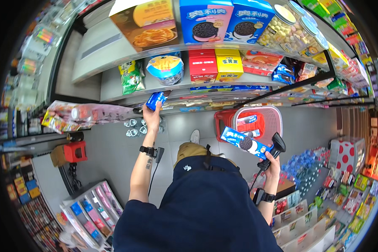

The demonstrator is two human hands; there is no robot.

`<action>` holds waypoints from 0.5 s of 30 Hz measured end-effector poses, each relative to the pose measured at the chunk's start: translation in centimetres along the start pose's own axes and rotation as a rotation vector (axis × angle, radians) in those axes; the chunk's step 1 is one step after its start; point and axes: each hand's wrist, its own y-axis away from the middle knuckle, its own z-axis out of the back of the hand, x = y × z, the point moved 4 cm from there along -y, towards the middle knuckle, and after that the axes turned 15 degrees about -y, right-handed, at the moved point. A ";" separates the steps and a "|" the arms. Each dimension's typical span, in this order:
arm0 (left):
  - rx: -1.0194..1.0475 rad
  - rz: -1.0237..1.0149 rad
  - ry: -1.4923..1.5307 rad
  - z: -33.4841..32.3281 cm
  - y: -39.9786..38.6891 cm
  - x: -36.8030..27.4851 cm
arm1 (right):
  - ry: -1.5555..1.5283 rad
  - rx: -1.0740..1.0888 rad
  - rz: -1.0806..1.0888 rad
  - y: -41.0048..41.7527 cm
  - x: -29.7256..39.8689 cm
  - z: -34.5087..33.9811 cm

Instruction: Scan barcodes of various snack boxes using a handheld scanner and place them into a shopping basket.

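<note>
My left hand point(152, 116) holds a small blue Oreo pack point(157, 100) at the edge of a lower shelf, below a green snack bag point(131, 78) and a blue-and-yellow tub point(165, 69). In my right hand point(272, 162) are a black handheld barcode scanner point(275, 148) and a long blue Oreo box point(245, 142), both gripped together. The box lies over the near side of a red and pink shopping basket point(281, 118), which stands on the floor with a red bag and blue packs inside.
Upper shelves carry large Oreo boxes point(204, 23), an orange food box point(145, 25) and jars point(277, 26). Red and yellow cartons point(203, 66) stand below. Bottled water point(135, 130) is on the floor at left, a red stool point(75, 151) beyond it, and display racks point(91, 214) behind.
</note>
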 end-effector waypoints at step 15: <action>0.559 -0.425 -0.955 -8.0 -15.1 9.2 | -0.178 -0.240 0.210 6.4 -3.1 2.5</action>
